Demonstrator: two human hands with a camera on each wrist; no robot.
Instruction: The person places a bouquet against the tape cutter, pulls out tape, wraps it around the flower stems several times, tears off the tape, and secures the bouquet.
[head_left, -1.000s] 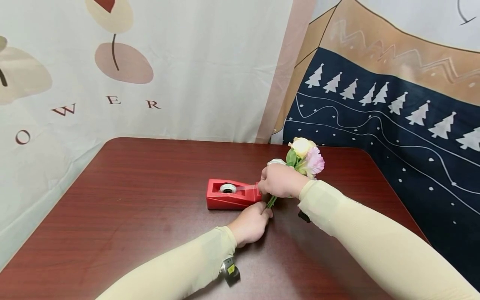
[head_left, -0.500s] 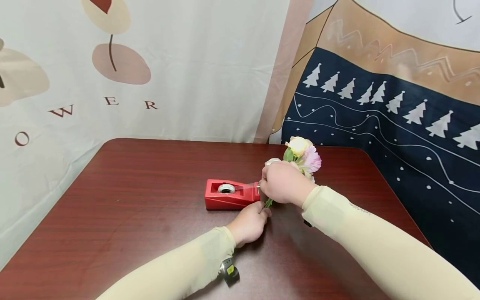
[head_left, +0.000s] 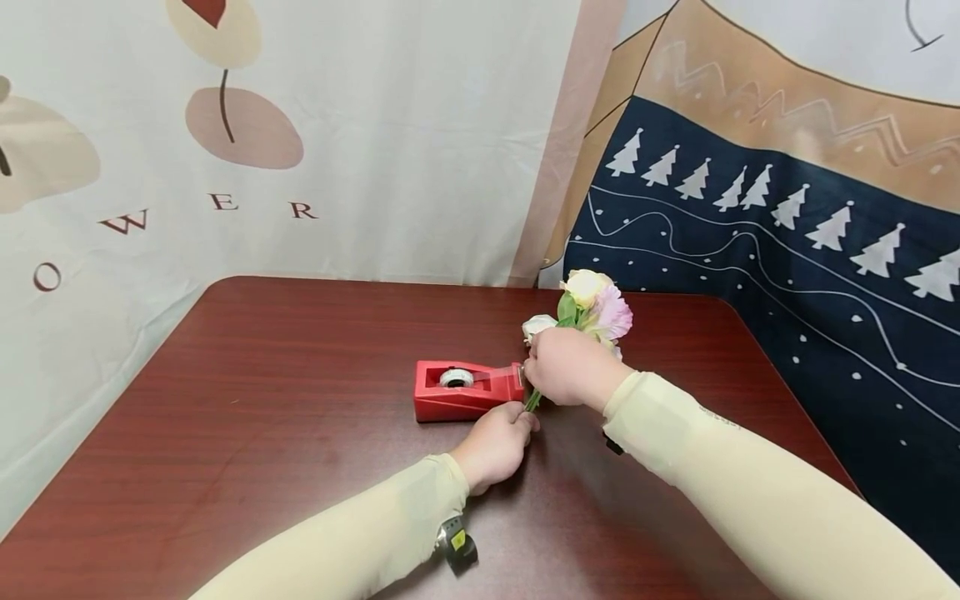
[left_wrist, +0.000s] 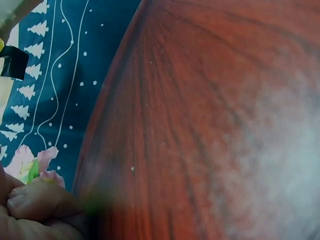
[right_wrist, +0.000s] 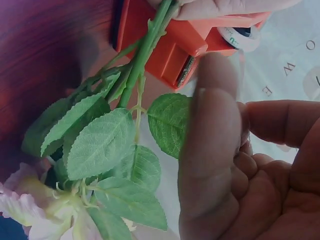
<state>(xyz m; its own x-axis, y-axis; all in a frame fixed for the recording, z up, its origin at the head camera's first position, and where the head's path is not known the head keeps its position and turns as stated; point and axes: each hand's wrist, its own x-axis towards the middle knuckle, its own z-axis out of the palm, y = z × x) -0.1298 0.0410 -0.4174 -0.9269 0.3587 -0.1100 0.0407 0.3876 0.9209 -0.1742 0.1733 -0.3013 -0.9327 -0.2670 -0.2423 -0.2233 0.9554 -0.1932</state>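
Note:
My left hand (head_left: pixel 498 442) grips the lower ends of green flower stems (head_left: pixel 533 401) just in front of the tape dispenser. From there the bunch leans back and right, with a cream rose (head_left: pixel 587 286), a pink flower (head_left: pixel 611 313) and a white bloom (head_left: pixel 538 327). My right hand (head_left: pixel 572 367) is over the stems beside the dispenser's cutter end, thumb and finger pinched on a bit of clear tape (right_wrist: pixel 250 145) that barely shows. Serrated leaves (right_wrist: pixel 102 145) hang next to its fingers in the right wrist view. The red tape dispenser (head_left: pixel 442 406) holds a tape roll (head_left: pixel 456 377).
The dark red wooden table (head_left: pixel 300 358) carries the dispenser and both forearms. A pale curtain (head_left: pixel 420 150) hangs behind its back edge, and a navy cloth with white trees (head_left: pixel 750 242) borders the right side.
My right hand has drawn slightly right, off the dispenser's cutter; the tape strip stretched toward it earlier now ends at the cutter. The flower heads have shifted a little left. My left hand barely moved.

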